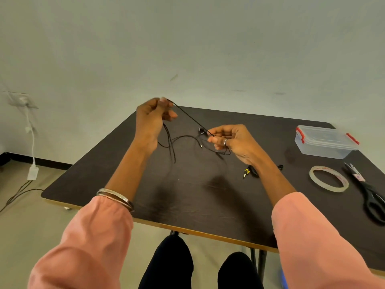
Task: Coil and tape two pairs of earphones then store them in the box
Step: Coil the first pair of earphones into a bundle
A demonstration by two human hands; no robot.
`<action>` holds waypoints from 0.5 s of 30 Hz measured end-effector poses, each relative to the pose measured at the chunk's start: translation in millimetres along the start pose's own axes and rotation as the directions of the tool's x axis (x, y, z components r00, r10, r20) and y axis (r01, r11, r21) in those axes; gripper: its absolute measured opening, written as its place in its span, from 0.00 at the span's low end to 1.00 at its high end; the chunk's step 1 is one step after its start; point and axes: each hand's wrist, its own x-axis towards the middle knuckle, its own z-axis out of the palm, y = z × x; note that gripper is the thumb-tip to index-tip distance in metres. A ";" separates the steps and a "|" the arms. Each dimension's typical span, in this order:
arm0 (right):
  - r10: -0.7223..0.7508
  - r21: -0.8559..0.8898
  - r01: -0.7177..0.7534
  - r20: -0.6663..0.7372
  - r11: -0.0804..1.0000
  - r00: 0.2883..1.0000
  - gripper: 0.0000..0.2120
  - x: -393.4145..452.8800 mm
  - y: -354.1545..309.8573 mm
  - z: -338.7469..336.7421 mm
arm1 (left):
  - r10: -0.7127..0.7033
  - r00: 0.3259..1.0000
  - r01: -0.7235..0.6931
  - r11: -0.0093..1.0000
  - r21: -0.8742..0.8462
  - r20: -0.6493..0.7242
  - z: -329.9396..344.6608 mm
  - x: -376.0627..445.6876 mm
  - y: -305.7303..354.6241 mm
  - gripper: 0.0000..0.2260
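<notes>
Head view. Both hands are raised above a dark tabletop [187, 195] and work one pair of black earphones [187, 116]. The left hand [151, 119] pinches the cable between thumb and fingertips at the highest point, with loose strands hanging below it toward the tabletop. The right hand [231, 140], wearing a ring, has its fingers curled round the other end of the same cable, so that a taut length runs diagonally between the two hands. Slack loops and a plug [201, 146] dangle between them, above the tabletop.

A second pair of earphones [253, 171], with a yellow-marked plug, lies on the tabletop just beside the right forearm and partly hidden by it. On the right part of the tabletop stands a clear plastic box [325, 140] with red latches, lid on. Nearer the person lie a roll of clear tape [328, 178], flat, and, just right of it, black-handled scissors [368, 190]. Both forearms wear pink sleeves [93, 236]; bangles [115, 197] circle the left wrist.
</notes>
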 end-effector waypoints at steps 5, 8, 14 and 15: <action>-0.012 -0.213 0.021 0.041 0.977 0.999 0.08 3.9 16.7 1.0 | -0.169 0.970 0.139 0.976 -0.169 -0.177 -2.9 20.8 27.2 0.13; -0.091 -0.321 0.081 -0.018 0.943 0.996 0.06 4.5 23.0 -4.3 | -0.275 0.933 0.225 0.949 -0.222 -0.233 -7.3 30.9 36.8 0.13; -0.101 -0.784 0.115 0.067 0.610 0.993 0.07 24.7 12.0 -22.0 | -0.266 0.913 0.183 0.945 -0.271 -0.309 -6.3 38.4 47.1 0.13; -0.144 -0.809 0.105 0.025 0.579 0.989 0.08 30.0 3.8 -26.1 | -0.272 0.908 0.180 0.940 -0.289 -0.318 -6.7 38.1 46.3 0.13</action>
